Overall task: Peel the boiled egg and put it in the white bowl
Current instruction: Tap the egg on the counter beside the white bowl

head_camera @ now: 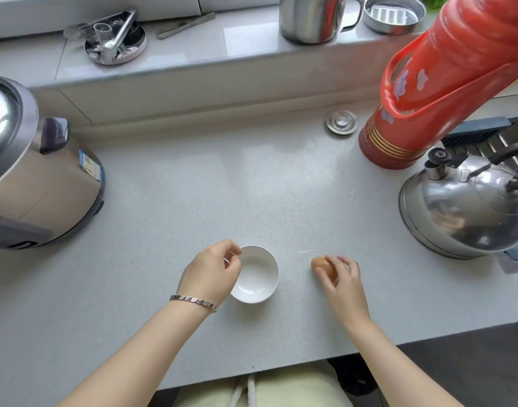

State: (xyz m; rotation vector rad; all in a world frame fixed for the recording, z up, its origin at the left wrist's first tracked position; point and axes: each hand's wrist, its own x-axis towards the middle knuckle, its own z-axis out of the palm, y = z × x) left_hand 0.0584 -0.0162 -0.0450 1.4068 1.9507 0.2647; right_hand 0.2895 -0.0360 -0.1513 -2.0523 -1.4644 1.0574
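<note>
A small white bowl stands empty on the grey countertop near the front edge. My left hand, with a silver bracelet on the wrist, pinches the bowl's left rim between thumb and fingers. To the right, a brown egg in its shell lies on the counter. My right hand curls over it from the right, fingers and thumb wrapped around it, so only the egg's left end shows.
A rice cooker stands at the left. At the right are a steel kettle and a red thermos. A steel mug and dishes sit on the back ledge. A round metal cap lies on the counter.
</note>
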